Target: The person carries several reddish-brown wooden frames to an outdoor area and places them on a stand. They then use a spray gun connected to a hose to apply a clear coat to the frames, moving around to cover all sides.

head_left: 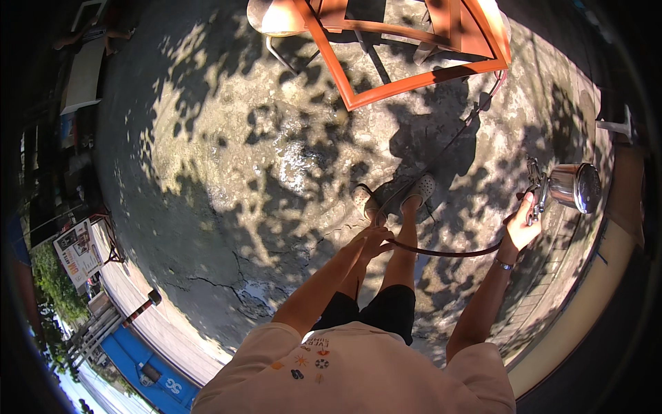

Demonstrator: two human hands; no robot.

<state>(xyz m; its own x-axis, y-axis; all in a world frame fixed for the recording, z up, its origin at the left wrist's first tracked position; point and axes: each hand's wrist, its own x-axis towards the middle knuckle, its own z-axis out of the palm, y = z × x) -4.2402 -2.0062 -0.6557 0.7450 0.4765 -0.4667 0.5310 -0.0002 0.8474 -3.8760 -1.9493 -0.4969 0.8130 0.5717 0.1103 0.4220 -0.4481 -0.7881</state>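
My right hand (pixel 522 228), out to the right, is closed round the handle of a paint spray gun (pixel 540 193) with a shiny metal cup (pixel 575 188). A dark red hose (pixel 448 253) runs from near that hand in a curve to my left hand (pixel 373 241). The fingers of my left hand are wrapped round the hose in front of my legs. Ahead of me stands an orange frame (pixel 403 90) with crossbars, propped up off the ground. Both hands are apart from the frame.
The hose trails over the sunlit concrete ground (pixel 227 131), past my shoes (pixel 419 190), toward the frame. A rounded seat-like thing (pixel 272 17) on metal legs is by the frame. Far left are a signboard (pixel 81 252) and a blue panel (pixel 145 366). A pale ledge (pixel 579 310) borders the right.
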